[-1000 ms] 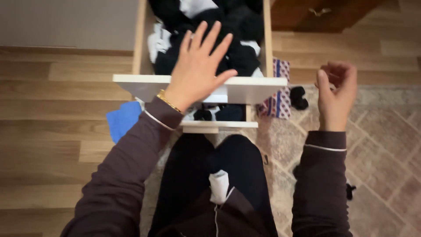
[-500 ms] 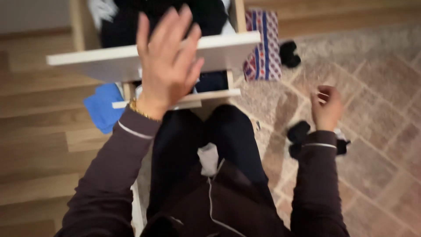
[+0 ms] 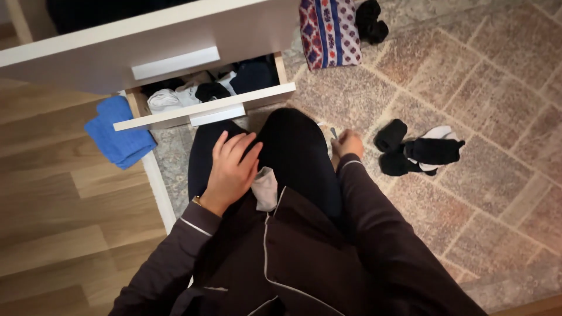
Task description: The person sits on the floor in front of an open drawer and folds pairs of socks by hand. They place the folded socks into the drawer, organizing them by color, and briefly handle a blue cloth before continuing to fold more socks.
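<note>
Head view, only one: person kneeling on a patterned rug (image 3: 497,76), facing two pulled-out white drawers. Left hand (image 3: 231,169) lies flat on the left thigh, fingers spread, grip open and holding nothing; fingertips just beside a pale grey sock (image 3: 266,188) that sits in the lap between the thighs, part tucked under the dark top's hem. Right hand (image 3: 346,143) is down beside the right knee, at the rug; fingers curled, something thin and pale sticks up by them, cannot tell what it is or whether the grip is closed on it. No labels or signs readable. Patterned pouch (image 3: 329,32), red, blue and white with vertical stripes, lies on the rug top centre, just right of the upper drawer; a black sock bundle (image 3: 372,20) touches its right edge. Sock pile (image 3: 418,153) on the rug right of the right hand, near but apart: black rolled socks over a white one. Containers: upper drawer (image 3: 117,52), white front with a flat bar handle, contents dark, mostly out of frame. Lower drawer (image 3: 205,111), narrower, open below it, holds a white rolled sock at left, a black one in the middle, dark navy fabric at right. Blue cloth (image 3: 117,133) folded on the wood floor (image 3: 58,222), touching the lower drawer's left corner.
</note>
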